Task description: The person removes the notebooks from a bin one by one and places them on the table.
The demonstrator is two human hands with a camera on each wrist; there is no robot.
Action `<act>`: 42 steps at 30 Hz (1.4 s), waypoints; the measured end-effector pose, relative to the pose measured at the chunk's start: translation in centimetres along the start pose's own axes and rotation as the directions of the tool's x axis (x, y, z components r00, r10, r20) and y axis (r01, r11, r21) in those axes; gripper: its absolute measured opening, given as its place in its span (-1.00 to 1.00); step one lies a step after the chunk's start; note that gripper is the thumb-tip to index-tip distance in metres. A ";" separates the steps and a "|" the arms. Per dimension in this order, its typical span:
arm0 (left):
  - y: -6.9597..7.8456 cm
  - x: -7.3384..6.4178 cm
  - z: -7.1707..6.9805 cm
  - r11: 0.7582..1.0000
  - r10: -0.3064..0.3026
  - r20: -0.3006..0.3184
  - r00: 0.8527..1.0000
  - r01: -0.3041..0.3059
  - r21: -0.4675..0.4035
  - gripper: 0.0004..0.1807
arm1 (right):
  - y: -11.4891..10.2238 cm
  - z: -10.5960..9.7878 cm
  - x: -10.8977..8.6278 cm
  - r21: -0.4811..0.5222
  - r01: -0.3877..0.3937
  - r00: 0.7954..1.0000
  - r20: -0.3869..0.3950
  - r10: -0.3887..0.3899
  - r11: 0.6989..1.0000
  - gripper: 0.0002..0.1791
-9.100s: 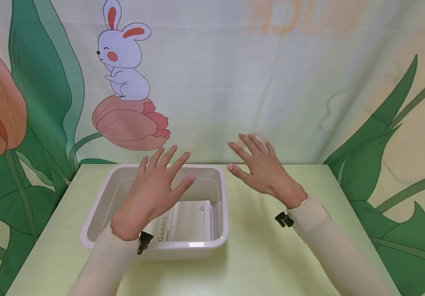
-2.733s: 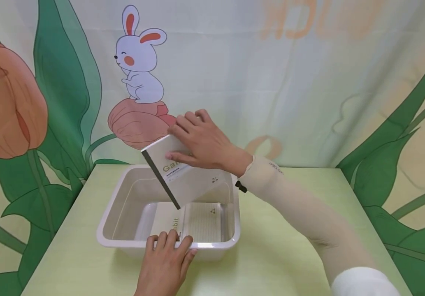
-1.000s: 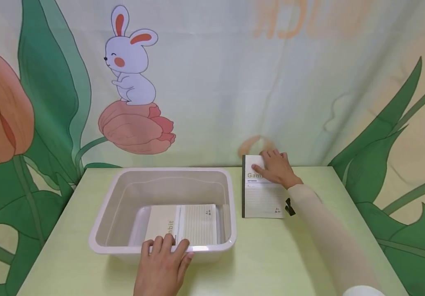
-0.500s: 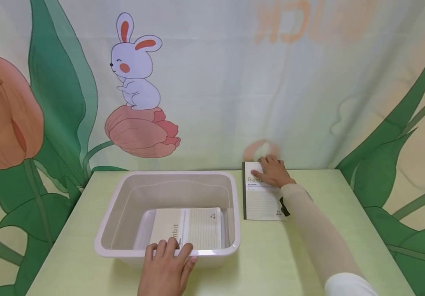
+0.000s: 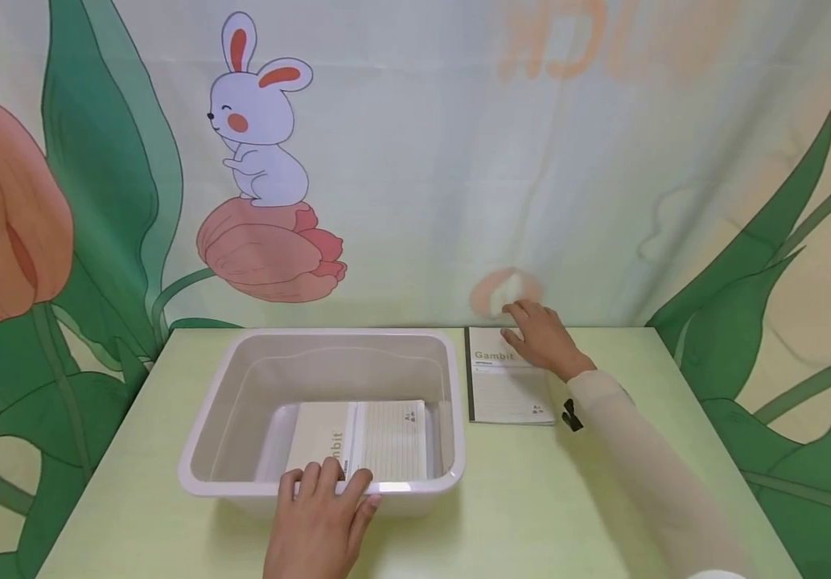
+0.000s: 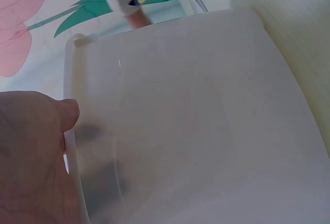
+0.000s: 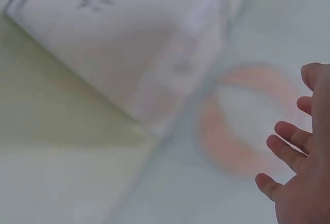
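My left hand (image 5: 317, 523) grips the front rim of a light plastic basin (image 5: 237, 488), fingers curled over the edge and thumb outside. In the left wrist view, the thumb side of that hand (image 6: 31, 157) lies along the basin's rim, beside its outer wall (image 6: 191, 116). Inside the basin lies a "Gambit" notebook (image 5: 393, 438), its near edge hidden by the front rim and my fingers. Another Gambit notebook (image 5: 505, 394) with a dark spine lies flat to the basin's right. Over its upper right corner is my right hand (image 5: 541, 338); in the right wrist view its spread fingers (image 7: 291, 154) are apart from the notebook (image 7: 124, 38).
The pale green table (image 5: 502, 507) ends at the back against a hanging printed curtain (image 5: 415, 177) with a rabbit and tulips. The basin takes up the table's left half. A black clip (image 5: 571, 416) sits at the right sleeve.
The right hand carried a notebook out of the basin and laid it on the table at right. Since half a second ago its fingers have let go. The left hand keeps holding the rim.
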State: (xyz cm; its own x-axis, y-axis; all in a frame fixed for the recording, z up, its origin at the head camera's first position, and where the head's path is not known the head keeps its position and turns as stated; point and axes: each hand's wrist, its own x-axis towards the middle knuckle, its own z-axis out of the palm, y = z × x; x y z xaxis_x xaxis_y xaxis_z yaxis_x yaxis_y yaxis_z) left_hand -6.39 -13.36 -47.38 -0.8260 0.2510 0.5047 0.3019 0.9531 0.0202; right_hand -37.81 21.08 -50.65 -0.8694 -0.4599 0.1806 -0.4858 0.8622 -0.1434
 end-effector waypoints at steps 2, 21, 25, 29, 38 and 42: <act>0.0 0.0 -0.1 1.000 -0.004 0.002 1.000 0.004 -0.003 -0.38 | -1.1 -1.8 -0.4 -0.017 0.047 0.997 -0.058 -0.048 0.999 -0.50; 0.0 -0.2 -0.2 1.000 -0.010 -0.004 1.000 0.010 -0.011 -0.41 | -12.3 -14.2 -2.5 -0.112 0.431 0.850 -0.282 -0.445 0.895 -0.52; -0.1 -0.1 -0.2 1.000 -0.003 0.003 1.000 0.003 -0.014 -0.43 | -15.1 -15.8 -2.2 -0.129 0.520 0.804 -0.259 -0.535 0.844 -0.51; -0.1 0.0 -0.3 1.000 0.006 0.025 1.000 -0.006 -0.016 -0.45 | -17.6 -16.5 -1.8 -0.150 0.598 0.754 -0.230 -0.616 0.788 -0.50; -0.3 0.0 -0.5 1.000 0.009 0.051 0.999 -0.009 -0.014 -0.51 | -22.6 -14.7 -0.7 -0.243 0.710 0.676 -0.030 -0.737 0.661 -0.50; -0.4 0.0 -0.6 1.000 0.011 0.045 0.999 -0.010 -0.012 -0.50 | -24.1 -13.6 -0.1 -0.219 0.749 0.647 0.038 -0.761 0.625 -0.50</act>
State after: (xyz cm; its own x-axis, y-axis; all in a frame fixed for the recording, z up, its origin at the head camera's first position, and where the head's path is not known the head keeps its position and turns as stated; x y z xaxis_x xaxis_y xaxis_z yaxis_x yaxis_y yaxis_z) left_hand -6.24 -13.80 -46.90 -0.8435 0.2686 0.4652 0.3161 0.9484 0.0256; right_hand -24.80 3.22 -33.98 -0.1960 -0.9621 0.1895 -0.9352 0.2415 0.2590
